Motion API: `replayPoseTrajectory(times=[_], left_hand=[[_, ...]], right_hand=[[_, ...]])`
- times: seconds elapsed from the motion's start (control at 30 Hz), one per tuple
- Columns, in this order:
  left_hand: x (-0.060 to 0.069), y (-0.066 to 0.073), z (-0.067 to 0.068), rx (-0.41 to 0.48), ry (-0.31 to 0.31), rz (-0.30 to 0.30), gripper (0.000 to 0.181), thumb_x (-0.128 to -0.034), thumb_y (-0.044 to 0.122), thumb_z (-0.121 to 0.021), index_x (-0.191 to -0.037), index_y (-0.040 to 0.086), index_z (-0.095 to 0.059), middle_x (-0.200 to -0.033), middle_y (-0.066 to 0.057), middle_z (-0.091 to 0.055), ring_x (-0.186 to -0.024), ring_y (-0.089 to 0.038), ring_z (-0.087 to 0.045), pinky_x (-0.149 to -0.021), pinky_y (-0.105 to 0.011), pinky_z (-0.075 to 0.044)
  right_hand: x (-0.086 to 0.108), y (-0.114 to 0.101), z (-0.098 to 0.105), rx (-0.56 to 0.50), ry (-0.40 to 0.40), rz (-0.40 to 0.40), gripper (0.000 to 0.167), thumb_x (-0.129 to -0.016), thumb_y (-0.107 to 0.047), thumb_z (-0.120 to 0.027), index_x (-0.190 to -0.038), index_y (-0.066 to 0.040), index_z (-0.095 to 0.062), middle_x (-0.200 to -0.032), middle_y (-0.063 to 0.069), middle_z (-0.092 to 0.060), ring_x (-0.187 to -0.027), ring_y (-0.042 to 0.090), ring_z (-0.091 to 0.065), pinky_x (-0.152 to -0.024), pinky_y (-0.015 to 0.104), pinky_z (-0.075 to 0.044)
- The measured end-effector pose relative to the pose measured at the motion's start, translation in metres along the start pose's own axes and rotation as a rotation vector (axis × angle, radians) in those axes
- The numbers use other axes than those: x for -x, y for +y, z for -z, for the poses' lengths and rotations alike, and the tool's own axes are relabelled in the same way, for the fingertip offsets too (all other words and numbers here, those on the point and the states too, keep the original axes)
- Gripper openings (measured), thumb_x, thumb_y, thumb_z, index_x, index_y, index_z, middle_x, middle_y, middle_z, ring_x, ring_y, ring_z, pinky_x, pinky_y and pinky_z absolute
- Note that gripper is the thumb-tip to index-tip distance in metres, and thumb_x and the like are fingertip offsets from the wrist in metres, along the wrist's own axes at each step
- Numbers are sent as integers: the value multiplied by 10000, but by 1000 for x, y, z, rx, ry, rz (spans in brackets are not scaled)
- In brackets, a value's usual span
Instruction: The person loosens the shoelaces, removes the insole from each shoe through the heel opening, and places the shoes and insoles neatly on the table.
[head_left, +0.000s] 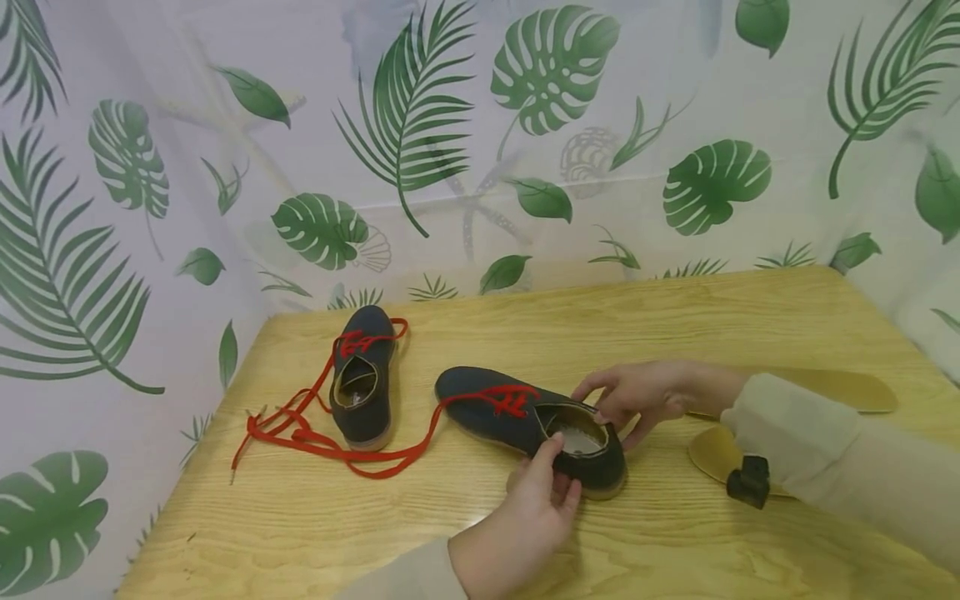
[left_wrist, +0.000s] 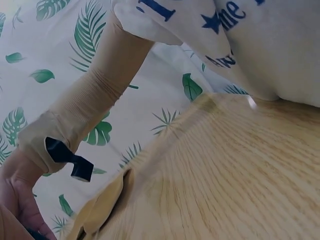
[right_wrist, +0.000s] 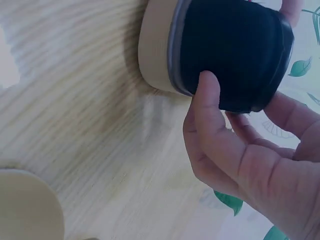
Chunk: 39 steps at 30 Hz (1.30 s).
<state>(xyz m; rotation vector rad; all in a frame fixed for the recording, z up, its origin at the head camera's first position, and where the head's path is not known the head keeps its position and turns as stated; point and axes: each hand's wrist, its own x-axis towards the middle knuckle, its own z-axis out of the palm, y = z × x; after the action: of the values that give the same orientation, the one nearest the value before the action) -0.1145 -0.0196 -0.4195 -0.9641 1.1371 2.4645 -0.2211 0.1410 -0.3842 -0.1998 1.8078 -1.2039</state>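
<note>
A dark navy shoe (head_left: 480, 414) with red laces lies on the table, its toe pointing left and its opening facing up. My left hand (head_left: 528, 508) grips the near side of its collar, thumb at the inner edge and fingers outside. At the far side near the heel, my right hand (head_left: 648, 396) holds the collar between thumb and fingers. The right wrist view shows the shoe's dark heel (right_wrist: 230, 55) above its tan sole, with right-hand fingertips against it. A pale insole area (head_left: 579, 442) shows inside. Most of the left hand is out of its own wrist view.
A matching shoe (head_left: 369, 421) stands to the left, toe away from me. Loose red laces (head_left: 386, 457) trail across the table between both shoes. Two flat tan insole-shaped pieces, a far one (head_left: 847, 390) and a near one (head_left: 708, 454), lie at right, partly under my right arm.
</note>
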Motion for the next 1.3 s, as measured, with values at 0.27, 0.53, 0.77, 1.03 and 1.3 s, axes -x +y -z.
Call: replayPoseTrajectory(times=[0.27,0.53,0.77,1.03,1.3], left_hand=[[-7,13,17,-76,-136,7,586,-883,179,-662,-1341,62,-316,-1140,-20,-513,-1047,-161,-461,-1014,-357,-365],[-8,16,31,-176,-166,-55,514,-870,209,-680,-1288,56,-423,-1143,-10,-633,-1032,-128,-580,-879,-317,-439],[-16,20,43,-257,-78,-152,815,-823,253,-734,-1437,16,-252,-1222,-104,-556,-969,-160,-571,-784,-302,-542],[-25,32,51,-282,-81,-204,800,-817,237,-741,-1422,3,-272,-1150,-82,-596,-892,-140,-594,-777,-327,-552],[-35,44,61,-347,-97,-239,732,-828,245,-731,-1397,8,-337,-1094,-143,-625,-772,-137,-639,-683,-278,-564]], right_hand=[[2,3,-14,-134,44,-24,482,-926,-13,-501,-1384,-52,-356,-1177,215,-514,-980,289,-629,-776,460,-561],[3,7,-27,-127,113,-20,476,-938,-56,-511,-1382,-63,-338,-1178,226,-505,-968,299,-637,-733,427,-575],[0,4,-37,-231,108,3,547,-922,-22,-554,-1406,-61,-302,-1269,254,-447,-1055,338,-602,-763,462,-562],[-11,2,-44,-310,126,50,521,-935,-17,-534,-1399,-43,-298,-1343,292,-368,-1135,367,-557,-763,462,-561],[-21,0,-47,-355,123,89,546,-940,-22,-527,-1413,-26,-254,-1352,298,-348,-1151,373,-552,-745,430,-570]])
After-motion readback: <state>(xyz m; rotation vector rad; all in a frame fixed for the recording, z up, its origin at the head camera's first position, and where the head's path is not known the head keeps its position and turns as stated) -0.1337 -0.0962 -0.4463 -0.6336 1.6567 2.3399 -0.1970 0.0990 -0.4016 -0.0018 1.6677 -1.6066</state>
